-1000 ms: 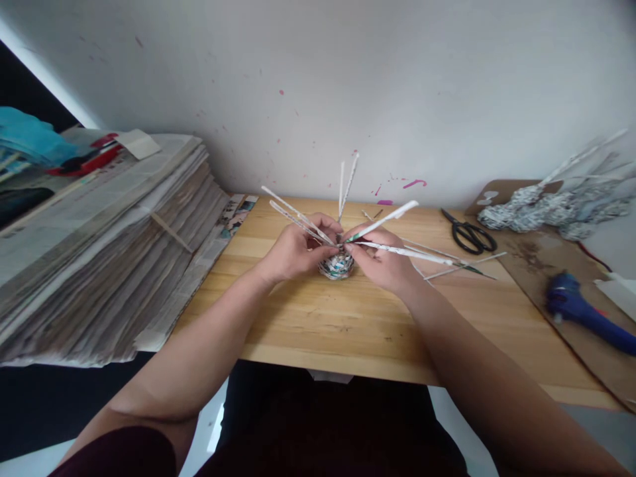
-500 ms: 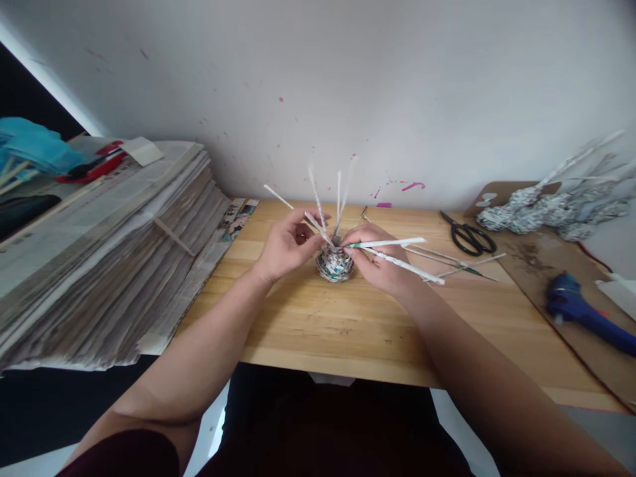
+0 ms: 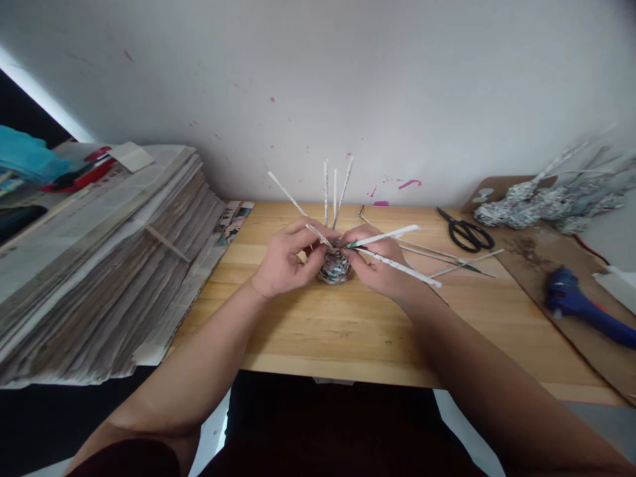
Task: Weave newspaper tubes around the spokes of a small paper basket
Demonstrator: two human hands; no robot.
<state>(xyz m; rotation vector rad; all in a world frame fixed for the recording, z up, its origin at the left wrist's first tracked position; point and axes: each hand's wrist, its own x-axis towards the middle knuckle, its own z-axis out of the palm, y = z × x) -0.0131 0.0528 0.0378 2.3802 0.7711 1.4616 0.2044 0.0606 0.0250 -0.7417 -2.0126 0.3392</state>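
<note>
A small round basket woven from rolled newspaper (image 3: 334, 270) rests on the wooden table between my hands. Several paper sticks (image 3: 326, 192) rise and fan out from its top. My left hand (image 3: 293, 255) is at the basket's left side, thumb and fingers closed around a short paper stick (image 3: 318, 234) near the rim. On the opposite side my right hand (image 3: 375, 262) pinches the rim where a white paper stick with a green patch (image 3: 385, 236) and a printed one (image 3: 402, 267) stick out to the right. The fingertips partly hide the rim.
A tall stack of newspapers (image 3: 114, 265) stands at the left, with a red-handled tool (image 3: 87, 175) on top. To the right are loose paper sticks (image 3: 467, 265), black scissors (image 3: 464, 232), a blue glue gun (image 3: 586, 308) on cardboard (image 3: 529, 278), and woven paper pieces (image 3: 527, 202).
The basket's sticks have shifted, with one that leaned left now upright at the back. My left hand drew away from the rim, then came back to it. My right hand stayed at the rim.
</note>
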